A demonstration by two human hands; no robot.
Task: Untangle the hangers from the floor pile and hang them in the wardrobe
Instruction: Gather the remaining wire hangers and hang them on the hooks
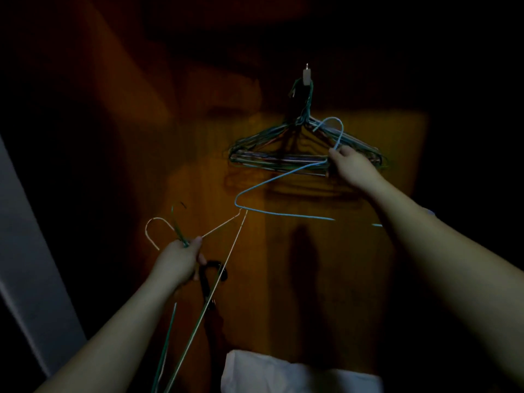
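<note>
The scene was very dim, and much of it lay in darkness. Nearest, below the wall hook (307, 73) and at the bottom edge, a pale white cloth-like shape (286, 373) was cut off by the frame; what it was could not be told. Down-left of the hook, the left hand (178, 260) gripped a white wire hanger (224, 226) and a green wire hanger (181, 330) by their necks, their lower ends running out of view; a black hanger (211, 282) hung behind them, hard to make out. Just below the hook, the right hand (350, 163) pinched the neck of a light blue hanger (272, 181), its far side hidden by the forearm. A bundle of hung hangers (283, 154) dangled from the hook against the brown wooden wardrobe panel (354, 265). A grey strip (25, 265) edged the far left.
</note>
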